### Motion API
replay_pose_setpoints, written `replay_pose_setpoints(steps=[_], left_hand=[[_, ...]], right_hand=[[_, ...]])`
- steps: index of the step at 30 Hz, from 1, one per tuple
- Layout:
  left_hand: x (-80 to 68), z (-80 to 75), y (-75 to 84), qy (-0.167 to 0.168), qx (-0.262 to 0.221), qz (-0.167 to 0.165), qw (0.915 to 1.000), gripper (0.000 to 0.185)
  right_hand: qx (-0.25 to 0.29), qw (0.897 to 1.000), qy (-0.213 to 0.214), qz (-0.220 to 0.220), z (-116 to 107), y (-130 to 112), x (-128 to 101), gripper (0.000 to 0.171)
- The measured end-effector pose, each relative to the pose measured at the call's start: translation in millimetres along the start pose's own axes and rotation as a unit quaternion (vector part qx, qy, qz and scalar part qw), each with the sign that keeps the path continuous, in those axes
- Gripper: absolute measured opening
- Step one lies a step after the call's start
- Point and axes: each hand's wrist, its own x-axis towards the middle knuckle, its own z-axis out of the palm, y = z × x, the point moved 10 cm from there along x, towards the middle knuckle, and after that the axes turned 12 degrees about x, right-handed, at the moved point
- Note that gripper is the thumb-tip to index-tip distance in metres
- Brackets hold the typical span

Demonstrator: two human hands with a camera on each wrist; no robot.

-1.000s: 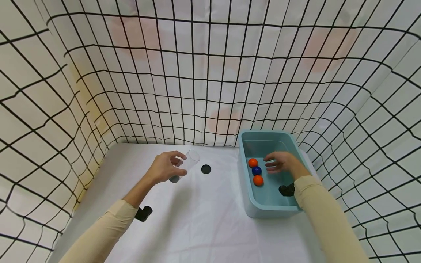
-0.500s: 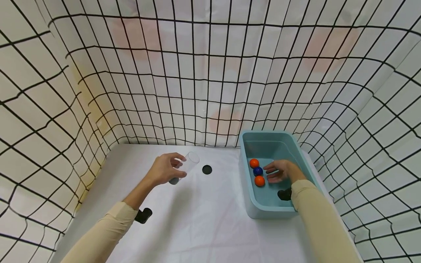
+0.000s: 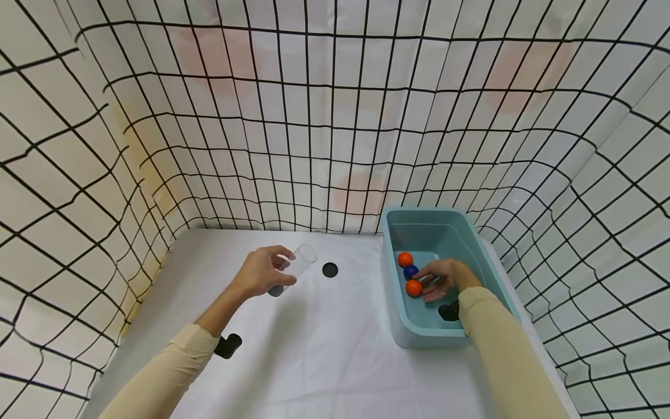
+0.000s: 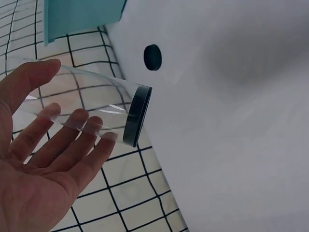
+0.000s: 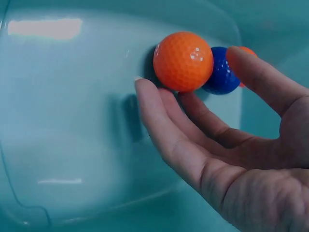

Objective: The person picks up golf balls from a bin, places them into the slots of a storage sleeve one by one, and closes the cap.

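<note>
Nearest, at the bottom of the head view: two forearms in beige sleeves, reaching up from the lower left and lower right over a white bench (image 3: pixel 324 361).

Left of centre: left hand (image 3: pixel 260 272) curled around a clear plastic tube (image 3: pixel 293 267), gripping it in mid-air just above the bench. Tube tilted, open end up and to the right, dark cap (image 4: pixel 137 116) at its lower end. In the left wrist view, thumb over the top of the tube, four fingers (image 4: pixel 72 126) wrapped underneath.

Just right of the tube: a black round spot (image 3: pixel 330 269) on the bench, apart from the tube.

Right of centre: a light blue tub (image 3: pixel 413 331) on the bench. Right hand (image 3: pixel 442 279) inside it, fingers loosely spread and only slightly bent, gripping nothing. In the right wrist view, fingertips (image 5: pixel 145 89) touching the near orange ball (image 5: pixel 183 61) from below, thumb above and apart from it.

Three balls in a row against the tub's left wall: near orange ball, then a blue ball (image 3: pixel 410 271) touching it, then a far orange ball (image 3: pixel 405 259).

Farthest: white curtain walls (image 3: pixel 335 116) with a black grid, closing in the bench on three sides.
</note>
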Motion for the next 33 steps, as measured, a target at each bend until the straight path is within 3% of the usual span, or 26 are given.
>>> replay_pose_setpoints(steps=[7,17,33], left_hand=[[-1.5,2.1,-1.0,0.000,0.002,0.005,1.0000,0.041],[-1.2,0.1,-1.3,0.007,0.007,0.012,0.9999,0.041],[-1.0,-2.2,-5.3,0.015,0.023,0.003,0.9996,0.040]], right_hand=[[-0.020,1.000,-0.020,0.010,8.2,1.3,-0.4,0.053],[-0.055,0.998,-0.004,0.015,7.8,-3.8,2.7,0.042],[-0.026,1.000,-0.003,0.017,5.9,-1.9,5.6,0.041]])
